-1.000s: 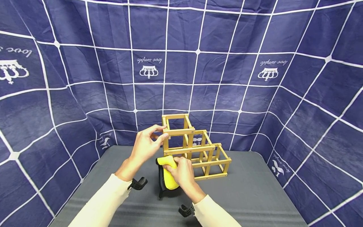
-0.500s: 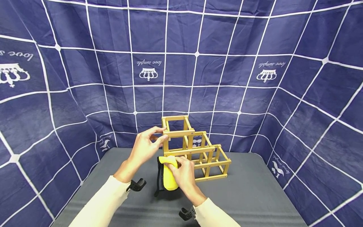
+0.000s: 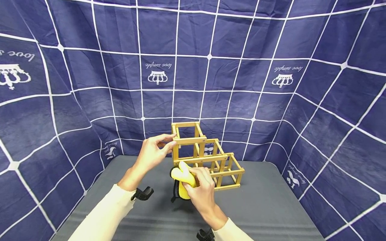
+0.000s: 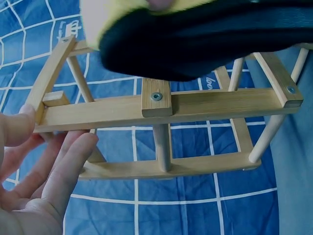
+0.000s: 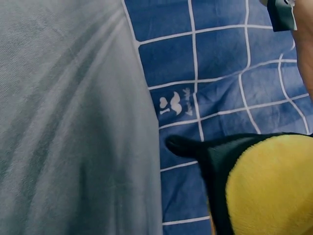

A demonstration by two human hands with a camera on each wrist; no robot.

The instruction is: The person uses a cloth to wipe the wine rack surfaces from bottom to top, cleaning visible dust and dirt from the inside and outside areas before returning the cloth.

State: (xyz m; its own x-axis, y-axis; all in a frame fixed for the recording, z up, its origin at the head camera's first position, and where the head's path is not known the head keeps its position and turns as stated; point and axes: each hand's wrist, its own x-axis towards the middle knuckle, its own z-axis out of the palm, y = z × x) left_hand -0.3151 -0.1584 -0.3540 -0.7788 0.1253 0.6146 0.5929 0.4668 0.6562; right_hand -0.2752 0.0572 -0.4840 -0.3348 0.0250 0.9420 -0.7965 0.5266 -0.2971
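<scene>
A stepped wooden rack [image 3: 189, 141] of bars and dowels stands on the table, its tallest tier on the left. My left hand [image 3: 152, 151] pinches the top front left corner; in the left wrist view the thumb presses one side of the bar [image 4: 98, 111] and the fingers [image 4: 71, 159] reach under it. In front of the rack my right hand [image 3: 202, 191] grips a plush yellow cloth [image 3: 180, 175] with black edging, bunched against the lower left tier. Its dark side [image 4: 195, 44] hangs over the rack in the left wrist view. A black-edged corner [image 5: 217, 152] shows in the right wrist view.
A grey cloth-covered table [image 3: 259, 207] lies under everything. Blue curtains [image 3: 235, 77] with white grid lines enclose the back and both sides. Black wrist mounts [image 3: 143, 193] sit on both forearms.
My right hand has shifted a little to the right and turned, bunching the cloth more. The cloth's dark left edge has moved right with it. My left hand stays at the rack corner.
</scene>
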